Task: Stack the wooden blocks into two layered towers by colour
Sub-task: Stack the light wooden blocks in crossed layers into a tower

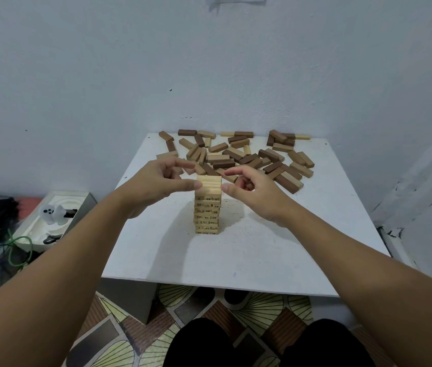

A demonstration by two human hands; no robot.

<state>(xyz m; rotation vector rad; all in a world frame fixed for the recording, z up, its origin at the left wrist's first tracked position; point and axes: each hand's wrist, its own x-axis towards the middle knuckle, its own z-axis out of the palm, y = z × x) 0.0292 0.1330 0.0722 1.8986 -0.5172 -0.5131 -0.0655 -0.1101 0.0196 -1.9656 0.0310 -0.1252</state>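
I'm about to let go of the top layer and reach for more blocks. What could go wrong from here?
1. The light tower is tall and narrow; both hands, left and right, touch its top layer at the sides, so an uneven release could shift or topple it.
2. The loose pile lies directly behind the tower, so a forearm reaching over may clip it.
3. Light and dark blocks are mixed, and no dark tower is visible yet, so sorting errors remain possible.

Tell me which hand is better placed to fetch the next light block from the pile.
Probably the right hand. It sits beside the tower on the side where the pile spreads nearest, with light blocks just beyond its fingers. The left hand has fewer blocks close by. Both touch the tower top.
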